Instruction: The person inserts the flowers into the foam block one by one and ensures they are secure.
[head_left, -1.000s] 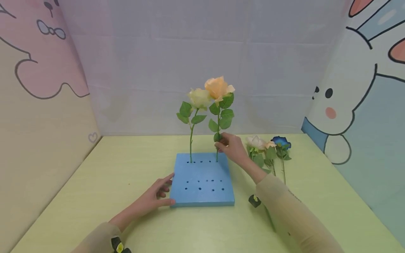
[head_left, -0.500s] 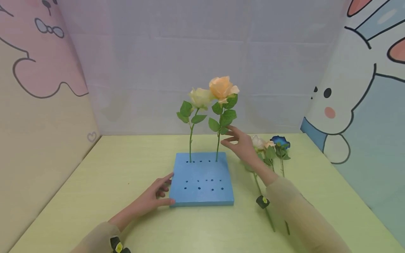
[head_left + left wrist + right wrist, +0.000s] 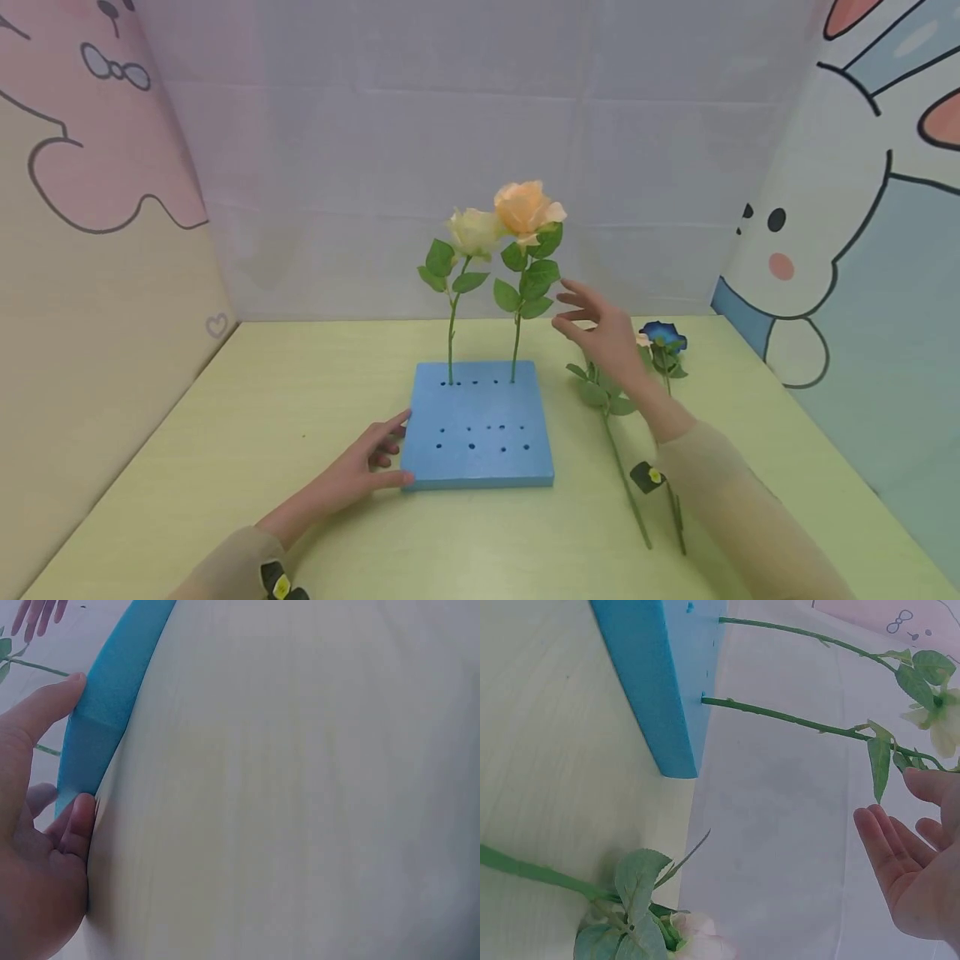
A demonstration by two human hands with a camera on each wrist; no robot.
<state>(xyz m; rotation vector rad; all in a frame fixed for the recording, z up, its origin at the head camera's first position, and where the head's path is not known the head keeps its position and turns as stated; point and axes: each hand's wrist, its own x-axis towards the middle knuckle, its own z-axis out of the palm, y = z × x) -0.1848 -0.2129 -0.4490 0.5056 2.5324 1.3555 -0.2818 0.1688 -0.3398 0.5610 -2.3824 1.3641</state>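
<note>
Two upright roses stand in the back row of holes in a blue board (image 3: 480, 408): a pale cream rose (image 3: 474, 233) on the left and a peach rose (image 3: 527, 208) on the right. My left hand (image 3: 367, 462) rests against the board's left side, thumb at the near corner and index finger farther back; the left wrist view shows the thumb touching the blue edge (image 3: 105, 705). To the right of the peach rose, my right hand (image 3: 603, 337) hovers with spread, slightly bent fingers, holding nothing. In the right wrist view its fingers (image 3: 885, 847) are apart from the green stem (image 3: 780, 716).
Several loose flowers lie on the pale table (image 3: 322, 358) to the right, among them a blue rose (image 3: 663, 336) and a leafy stem (image 3: 622, 475). My right hand partly hides their blooms; a pale pink bloom (image 3: 697, 936) shows in the right wrist view.
My right hand has let go of the peach rose's stem and moved right, over the loose flowers. The peach rose leans slightly more to the right. My left hand has stayed at the board.
</note>
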